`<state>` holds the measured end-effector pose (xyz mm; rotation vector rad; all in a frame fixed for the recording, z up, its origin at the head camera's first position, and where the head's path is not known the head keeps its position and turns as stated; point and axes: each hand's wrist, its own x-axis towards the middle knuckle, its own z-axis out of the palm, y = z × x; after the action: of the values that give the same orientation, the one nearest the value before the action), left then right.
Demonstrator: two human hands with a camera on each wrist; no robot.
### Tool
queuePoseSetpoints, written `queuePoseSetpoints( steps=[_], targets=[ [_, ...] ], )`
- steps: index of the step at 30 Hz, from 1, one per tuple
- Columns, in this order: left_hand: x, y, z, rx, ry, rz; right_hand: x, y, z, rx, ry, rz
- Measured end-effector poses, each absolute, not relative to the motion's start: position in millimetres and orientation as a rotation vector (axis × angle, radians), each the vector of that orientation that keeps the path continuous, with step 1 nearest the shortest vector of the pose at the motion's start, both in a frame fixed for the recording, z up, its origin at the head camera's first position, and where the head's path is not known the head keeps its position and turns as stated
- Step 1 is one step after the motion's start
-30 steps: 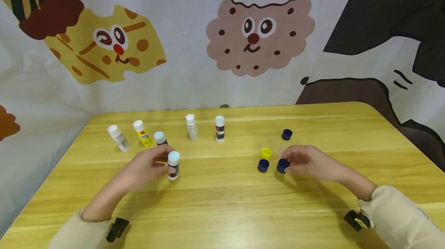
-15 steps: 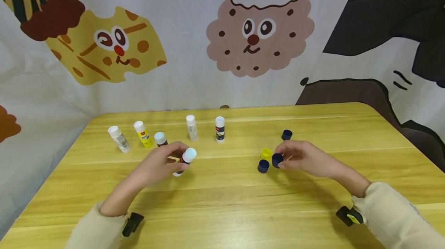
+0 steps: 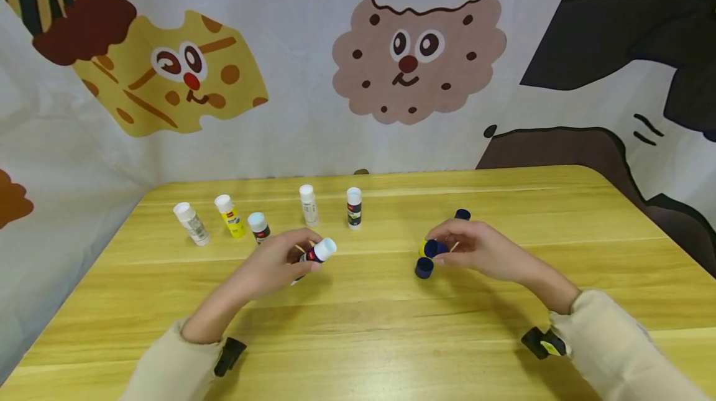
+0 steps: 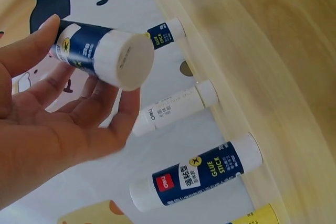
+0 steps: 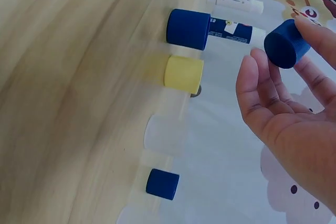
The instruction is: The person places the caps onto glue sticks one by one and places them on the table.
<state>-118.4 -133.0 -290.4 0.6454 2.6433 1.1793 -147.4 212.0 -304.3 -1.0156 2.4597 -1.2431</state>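
My left hand grips a navy glue stick with white ends, held tilted above the table, one white end pointing right in the head view. Between the thumb and fingers of my right hand is a navy glue stick cap, its open end facing left in the head view. Beneath and beside that hand, a second navy cap and a yellow cap stand on the table. The yellow one is partly covered by the held cap in the head view. The left hand's nearest standing neighbour is another navy glue stick.
Further left stand a white glue stick and a yellow one. Toward the back are a white glue stick and a navy one. Behind the right hand sit a navy cap and a translucent cap. A printed cloth hangs behind.
My left hand has moved right, lifting the glue stick and tipping it from upright toward the right. My right hand has lifted its navy cap, moved left and turned the cap's opening leftward.
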Motion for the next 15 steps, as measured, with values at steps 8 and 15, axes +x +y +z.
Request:
queuePoseSetpoints(
  steps=[8, 15],
  targets=[
    [-118.1, -122.8, -289.5, 0.669, 2.706, 1.110, -150.1, 198.3, -305.9, -1.017, 2.428, -1.285],
    [-118.6, -112.5, -288.6, 0.690, 2.718, 1.084, -152.1, 188.3, -306.3, -1.025, 2.410, -1.335]
  ],
)
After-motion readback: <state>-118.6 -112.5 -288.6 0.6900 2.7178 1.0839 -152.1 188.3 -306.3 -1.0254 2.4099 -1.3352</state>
